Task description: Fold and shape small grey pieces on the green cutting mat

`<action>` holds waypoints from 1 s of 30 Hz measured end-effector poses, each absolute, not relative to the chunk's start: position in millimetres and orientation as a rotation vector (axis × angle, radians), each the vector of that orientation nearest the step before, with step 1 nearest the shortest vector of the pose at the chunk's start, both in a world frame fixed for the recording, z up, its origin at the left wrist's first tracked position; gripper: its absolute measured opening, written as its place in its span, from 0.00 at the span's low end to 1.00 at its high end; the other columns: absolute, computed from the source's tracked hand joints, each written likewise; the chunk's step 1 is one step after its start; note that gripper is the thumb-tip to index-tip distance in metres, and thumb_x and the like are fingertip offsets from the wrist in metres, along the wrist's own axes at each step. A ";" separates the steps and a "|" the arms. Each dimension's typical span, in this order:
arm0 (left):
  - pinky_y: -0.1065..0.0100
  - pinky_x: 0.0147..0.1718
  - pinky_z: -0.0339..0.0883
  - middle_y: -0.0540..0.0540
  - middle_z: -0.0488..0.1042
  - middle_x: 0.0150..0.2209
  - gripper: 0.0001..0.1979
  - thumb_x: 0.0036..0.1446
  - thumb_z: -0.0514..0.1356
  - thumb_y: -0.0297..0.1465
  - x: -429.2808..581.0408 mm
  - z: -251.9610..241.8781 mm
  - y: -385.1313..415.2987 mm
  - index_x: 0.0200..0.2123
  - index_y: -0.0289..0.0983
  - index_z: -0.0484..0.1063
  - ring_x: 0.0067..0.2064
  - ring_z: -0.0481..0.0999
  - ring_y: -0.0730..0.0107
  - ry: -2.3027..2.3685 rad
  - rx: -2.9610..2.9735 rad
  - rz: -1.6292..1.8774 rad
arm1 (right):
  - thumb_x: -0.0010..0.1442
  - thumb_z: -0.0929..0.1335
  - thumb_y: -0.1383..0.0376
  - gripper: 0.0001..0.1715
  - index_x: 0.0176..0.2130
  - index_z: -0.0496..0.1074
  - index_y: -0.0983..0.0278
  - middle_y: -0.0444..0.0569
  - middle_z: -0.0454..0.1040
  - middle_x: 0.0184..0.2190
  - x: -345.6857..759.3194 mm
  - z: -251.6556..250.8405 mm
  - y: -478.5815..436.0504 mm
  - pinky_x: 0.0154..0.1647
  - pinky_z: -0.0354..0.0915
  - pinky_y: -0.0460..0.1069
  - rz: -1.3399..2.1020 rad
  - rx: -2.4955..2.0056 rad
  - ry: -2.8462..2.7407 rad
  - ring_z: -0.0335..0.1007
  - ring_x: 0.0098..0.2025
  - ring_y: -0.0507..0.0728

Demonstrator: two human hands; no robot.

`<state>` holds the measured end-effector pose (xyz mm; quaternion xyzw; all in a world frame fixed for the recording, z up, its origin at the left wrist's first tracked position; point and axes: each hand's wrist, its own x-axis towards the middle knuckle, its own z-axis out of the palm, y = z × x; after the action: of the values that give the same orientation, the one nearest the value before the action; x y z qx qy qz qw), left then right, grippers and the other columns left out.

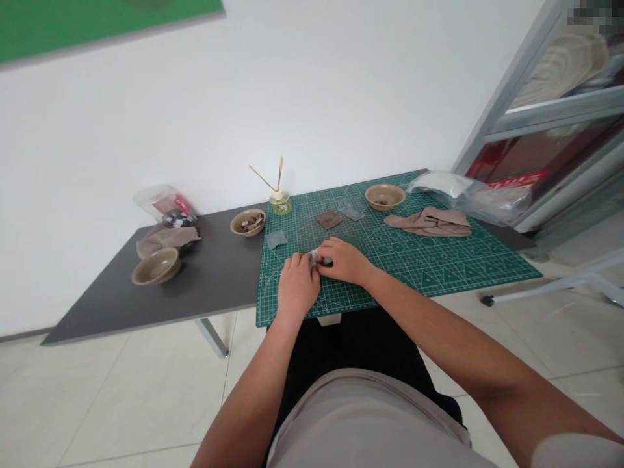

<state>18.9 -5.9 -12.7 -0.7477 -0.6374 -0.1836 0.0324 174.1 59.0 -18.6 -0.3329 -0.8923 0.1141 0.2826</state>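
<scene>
Near the front edge of the green cutting mat, my left hand and my right hand meet over a small whitish packet. Fingers of both hands are closed on it, and they hide most of it. Just beyond my hands lie a brown square packet and a greyish see-through packet. Another small see-through packet lies to the left of them, by the mat's left edge.
A bowl of small dark and pale pieces stands beside a reed diffuser. Another bowl, a brown cloth and a plastic bag are at right. Far left are a tilted bowl, cloth and bag.
</scene>
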 end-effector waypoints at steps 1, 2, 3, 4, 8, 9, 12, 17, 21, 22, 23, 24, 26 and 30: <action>0.57 0.48 0.65 0.41 0.72 0.45 0.11 0.64 0.53 0.30 18.9 -13.1 -5.7 0.48 0.37 0.70 0.47 0.69 0.56 -1.961 -2.302 -0.568 | 0.58 0.70 0.67 0.04 0.30 0.71 0.62 0.46 0.72 0.32 174.3 -18.2 59.7 0.44 0.60 0.51 0.332 -0.863 -2.399 0.64 0.40 0.57; 0.57 0.48 0.65 0.41 0.72 0.45 0.12 0.64 0.52 0.30 18.9 -13.5 -5.6 0.48 0.38 0.69 0.47 0.69 0.56 -1.960 -2.303 -0.570 | 0.59 0.70 0.68 0.03 0.32 0.72 0.62 0.47 0.73 0.33 174.3 -17.8 60.4 0.45 0.60 0.51 0.349 -0.847 -2.405 0.64 0.40 0.57; 0.57 0.49 0.65 0.42 0.72 0.46 0.12 0.64 0.52 0.30 18.9 -13.9 -5.5 0.49 0.38 0.69 0.47 0.69 0.56 -1.958 -2.302 -0.573 | 0.60 0.70 0.68 0.03 0.33 0.73 0.62 0.47 0.74 0.35 174.2 -17.4 60.9 0.46 0.59 0.52 0.354 -0.843 -2.406 0.65 0.40 0.57; 0.57 0.49 0.65 0.42 0.71 0.46 0.12 0.64 0.53 0.30 18.8 -14.3 -5.4 0.49 0.38 0.69 0.47 0.69 0.56 -1.955 -2.301 -0.578 | 0.61 0.69 0.67 0.02 0.34 0.74 0.63 0.48 0.75 0.35 174.0 -17.2 61.3 0.47 0.59 0.52 0.347 -0.855 -2.402 0.65 0.40 0.57; 0.57 0.49 0.65 0.42 0.71 0.46 0.13 0.64 0.53 0.30 18.7 -14.4 -5.6 0.50 0.37 0.69 0.47 0.69 0.56 -1.946 -2.297 -0.588 | 0.61 0.70 0.65 0.05 0.32 0.73 0.63 0.48 0.74 0.34 172.5 -17.5 60.6 0.46 0.60 0.52 0.265 -0.998 -2.359 0.64 0.40 0.58; 0.57 0.49 0.65 0.41 0.71 0.46 0.13 0.64 0.53 0.30 18.7 -14.1 -5.7 0.50 0.37 0.69 0.47 0.69 0.56 -1.946 -2.298 -0.588 | 0.61 0.70 0.65 0.05 0.31 0.72 0.63 0.48 0.73 0.34 172.2 -17.7 60.1 0.45 0.60 0.52 0.241 -1.038 -2.349 0.63 0.40 0.58; 0.56 0.49 0.65 0.41 0.71 0.46 0.13 0.64 0.53 0.30 19.0 -12.8 -6.0 0.50 0.36 0.69 0.47 0.68 0.56 -1.952 -2.304 -0.578 | 0.59 0.71 0.65 0.06 0.31 0.70 0.63 0.49 0.72 0.34 171.5 -18.3 58.4 0.43 0.60 0.52 0.187 -1.113 -2.328 0.63 0.41 0.59; 0.55 0.50 0.64 0.41 0.71 0.46 0.14 0.63 0.53 0.29 19.6 -12.1 -6.2 0.51 0.38 0.69 0.48 0.69 0.56 -1.972 -2.301 -0.562 | 0.60 0.70 0.65 0.06 0.31 0.71 0.63 0.49 0.73 0.33 171.4 -19.4 59.2 0.42 0.59 0.51 0.184 -1.112 -2.319 0.63 0.40 0.59; 0.55 0.50 0.65 0.41 0.71 0.45 0.13 0.64 0.52 0.29 19.2 -13.3 -6.2 0.51 0.37 0.69 0.48 0.69 0.56 -1.956 -2.301 -0.585 | 0.62 0.69 0.66 0.05 0.33 0.75 0.63 0.48 0.77 0.34 171.8 -20.4 62.0 0.44 0.59 0.52 0.256 -0.988 -2.375 0.66 0.39 0.57; 0.55 0.50 0.65 0.41 0.71 0.46 0.13 0.64 0.52 0.30 19.1 -13.6 -6.3 0.51 0.38 0.69 0.48 0.69 0.56 -1.951 -2.299 -0.589 | 0.62 0.69 0.66 0.05 0.34 0.76 0.63 0.48 0.77 0.34 172.1 -20.4 62.3 0.44 0.59 0.52 0.276 -0.951 -2.387 0.66 0.39 0.57; 0.56 0.50 0.65 0.41 0.71 0.46 0.13 0.64 0.52 0.30 18.9 -13.8 -6.3 0.51 0.38 0.69 0.48 0.69 0.56 -1.950 -2.297 -0.591 | 0.62 0.69 0.66 0.04 0.34 0.76 0.63 0.48 0.77 0.34 172.3 -20.3 62.4 0.45 0.59 0.52 0.293 -0.921 -2.394 0.67 0.39 0.57; 0.56 0.49 0.65 0.41 0.71 0.46 0.13 0.64 0.52 0.30 18.8 -13.9 -6.4 0.50 0.38 0.69 0.48 0.69 0.56 -1.951 -2.295 -0.589 | 0.61 0.70 0.66 0.04 0.34 0.76 0.63 0.47 0.77 0.34 172.6 -20.1 62.1 0.45 0.59 0.52 0.305 -0.899 -2.396 0.67 0.39 0.57; 0.57 0.49 0.64 0.42 0.71 0.46 0.13 0.64 0.52 0.30 18.8 -13.9 -6.7 0.50 0.38 0.69 0.47 0.69 0.56 -1.956 -2.293 -0.582 | 0.60 0.71 0.66 0.03 0.33 0.76 0.63 0.47 0.77 0.33 173.2 -19.8 61.0 0.45 0.60 0.51 0.308 -0.889 -2.381 0.67 0.39 0.56; 0.57 0.49 0.64 0.41 0.71 0.45 0.12 0.64 0.53 0.30 19.4 -13.2 -7.3 0.48 0.38 0.69 0.47 0.69 0.56 -1.963 -2.291 -0.578 | 0.56 0.72 0.65 0.06 0.29 0.73 0.63 0.47 0.74 0.31 174.1 -20.0 58.8 0.43 0.60 0.51 0.248 -0.976 -2.323 0.64 0.38 0.57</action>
<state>19.4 -7.3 -13.2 -0.7452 -0.6388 -0.1882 0.0348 174.1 58.8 -20.0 -0.3677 -0.8752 0.0936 0.2999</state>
